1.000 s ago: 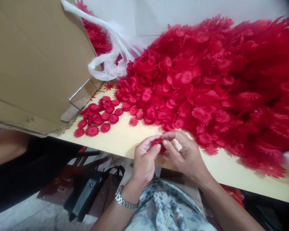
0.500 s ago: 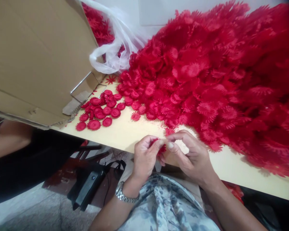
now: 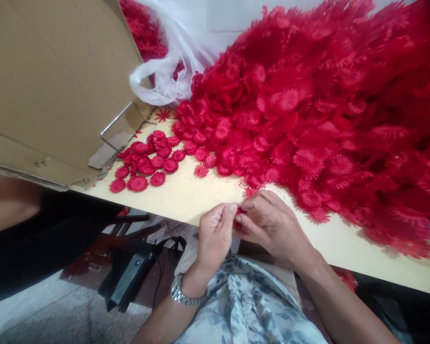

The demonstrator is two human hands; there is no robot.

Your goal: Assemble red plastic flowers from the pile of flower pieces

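Between the left hand and right hand — both pinched on it — sits a mostly hidden red piece.

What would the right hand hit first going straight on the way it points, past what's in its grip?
Beyond the red piece at its fingertips, the right hand would most likely meet the left hand, thumb side first. Exact depth is unclear from this single view.

A heap of discs lies on the worktop, right of a cluster beside a carton.
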